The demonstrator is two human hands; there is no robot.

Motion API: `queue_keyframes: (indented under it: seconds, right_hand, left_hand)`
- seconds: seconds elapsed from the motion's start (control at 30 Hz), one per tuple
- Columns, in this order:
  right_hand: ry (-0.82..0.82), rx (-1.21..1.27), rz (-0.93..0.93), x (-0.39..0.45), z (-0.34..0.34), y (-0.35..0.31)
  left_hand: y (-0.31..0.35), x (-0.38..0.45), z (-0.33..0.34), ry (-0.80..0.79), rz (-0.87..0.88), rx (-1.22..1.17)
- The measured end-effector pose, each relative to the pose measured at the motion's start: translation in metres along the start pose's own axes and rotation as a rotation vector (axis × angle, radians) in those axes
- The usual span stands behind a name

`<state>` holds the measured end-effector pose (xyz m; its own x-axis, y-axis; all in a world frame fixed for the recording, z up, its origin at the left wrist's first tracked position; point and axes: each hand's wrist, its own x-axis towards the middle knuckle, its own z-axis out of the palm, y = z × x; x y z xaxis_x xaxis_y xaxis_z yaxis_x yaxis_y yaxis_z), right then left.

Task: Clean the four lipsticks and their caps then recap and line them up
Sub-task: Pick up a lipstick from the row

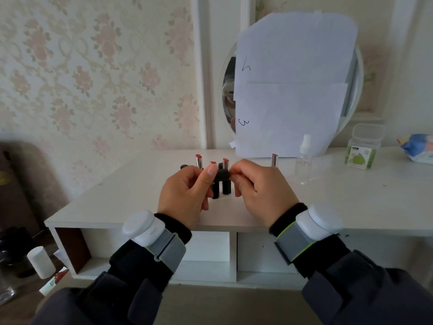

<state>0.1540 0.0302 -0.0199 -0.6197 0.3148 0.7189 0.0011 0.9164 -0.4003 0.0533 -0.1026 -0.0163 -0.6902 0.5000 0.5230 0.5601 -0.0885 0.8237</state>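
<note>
1. Mid-frame, both hands raised just above the desk: left hand [187, 191] curled, thumb pressed on a small black cap [222, 175]; right hand [255, 186] pinching the same cap's other end between thumb and curled fingers.
2. Held up between two grips, probably to turn or wipe the cap; no cloth or tissue visible in either hand, so hard to say whether cleaning is under way.
3. Directly behind the hands, centre of frame: two uncapped lipsticks standing upright on black bases, one [215, 184] partly hidden by the left thumb, the other [226, 177] just right of it. Left upright and open, presumably awaiting caps.
4. A third uncapped lipstick [199, 161] up and left of the knuckles; a fourth [274, 160] standing apart, right of the right hand.
5. A dark piece [184, 166] at the left of the group, likely another cap; too hidden to confirm.
6. Right of centre: clear spray bottle [304, 160], near the fourth lipstick.
7. Far right: green-labelled clear box [362, 151] and blue packet [419, 148], well apart from the hands.
8. Upper right: round mirror [228, 90] mostly covered by white paper [293, 78].
9. In the way: the standing lipsticks, close behind the hands and easy to topple on a reach toward the bottle.
</note>
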Motion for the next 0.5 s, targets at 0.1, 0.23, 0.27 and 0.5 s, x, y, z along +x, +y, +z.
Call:
queue_keyframes:
  seconds: [0.1, 0.23, 0.27, 0.5]
  right_hand:
    - [-0.019, 0.037, -0.014, -0.0012, -0.0017, -0.0008]
    - [-0.001, 0.072, 0.004, -0.0005, -0.0022, -0.0035]
    - [0.006, 0.075, 0.023, 0.0001, -0.0024, -0.0042]
    - [0.073, 0.129, 0.149, 0.0019, -0.0050, -0.0061]
  left_hand:
    - [-0.0026, 0.0020, 0.0009, 0.014, -0.011, -0.055]
    - [-0.0051, 0.0033, 0.0021, -0.005, -0.028, -0.159]
    - [-0.0056, 0.0033, 0.0018, -0.011, -0.026, -0.169]
    - [-0.0065, 0.0030, -0.0008, -0.029, -0.007, -0.221]
